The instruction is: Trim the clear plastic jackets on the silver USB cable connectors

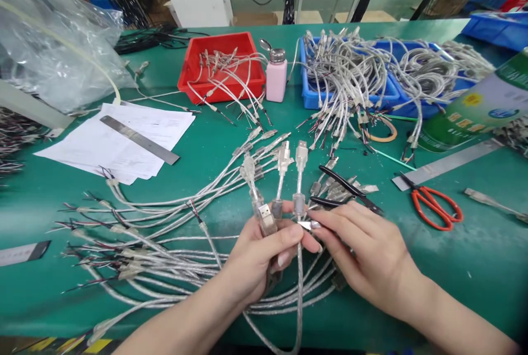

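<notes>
My left hand (264, 256) is closed around several clear-jacketed USB cables (300, 289), their plugs pointing up and away from me. One USB plug (302, 153) stands highest on the right of the bunch, with a grey ferrite core (299, 204) below it. Between the fingertips of my right hand (367, 250) is a small silvery blade-like piece (309, 225), its tip against the cable just under that core. Black-handled cutters (350, 187) lie right behind my right hand, over more plugs. Beneath my left forearm spreads a pile of USB cables (165, 256) with bare wire ends leftward.
A red bin (190, 66) and blue bins (307, 96) hold cables at the back, with a pink bottle (276, 77) between them. Orange scissors (435, 206), a steel ruler (449, 164) and a green container (474, 105) are at right. Papers (91, 143) under another ruler (140, 139) lie left.
</notes>
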`<state>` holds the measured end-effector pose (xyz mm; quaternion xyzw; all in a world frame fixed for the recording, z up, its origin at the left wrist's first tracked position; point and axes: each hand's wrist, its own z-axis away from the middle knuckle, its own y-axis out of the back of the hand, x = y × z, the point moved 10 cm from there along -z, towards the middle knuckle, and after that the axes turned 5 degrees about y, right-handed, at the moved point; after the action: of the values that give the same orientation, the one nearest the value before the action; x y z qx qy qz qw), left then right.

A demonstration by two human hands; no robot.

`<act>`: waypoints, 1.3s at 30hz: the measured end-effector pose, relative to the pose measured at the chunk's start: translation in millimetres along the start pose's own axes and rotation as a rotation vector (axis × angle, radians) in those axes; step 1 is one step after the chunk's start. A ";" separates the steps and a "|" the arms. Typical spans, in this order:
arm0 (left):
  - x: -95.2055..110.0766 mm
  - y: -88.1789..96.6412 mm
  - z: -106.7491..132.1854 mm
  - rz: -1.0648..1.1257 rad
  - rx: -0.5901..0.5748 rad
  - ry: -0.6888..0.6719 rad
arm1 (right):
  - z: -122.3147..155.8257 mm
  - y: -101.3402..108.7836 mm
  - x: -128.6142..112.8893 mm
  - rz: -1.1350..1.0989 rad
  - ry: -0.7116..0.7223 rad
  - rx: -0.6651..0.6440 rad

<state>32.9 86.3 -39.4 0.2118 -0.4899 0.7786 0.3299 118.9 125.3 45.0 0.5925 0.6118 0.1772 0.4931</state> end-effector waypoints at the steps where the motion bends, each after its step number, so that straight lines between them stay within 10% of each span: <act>1: -0.4 -0.5 -0.2 -0.008 -0.003 0.002 | -0.2 -0.6 -0.4 0.016 0.001 -0.003; 15: -2.4 0.4 -1.4 -0.034 0.003 0.007 | 0.3 26.3 2.1 0.108 -0.026 0.194; 23: -2.9 6.9 -0.4 -0.095 0.069 0.000 | -1.7 1.5 -1.7 -0.060 -0.005 -0.003; 39: -0.5 5.4 -0.4 -0.092 0.059 -0.048 | -2.6 5.8 -14.7 0.207 0.110 0.029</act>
<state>29.3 84.9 -43.3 0.2626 -0.4643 0.7714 0.3470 117.2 114.4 56.6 0.6489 0.5762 0.2505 0.4292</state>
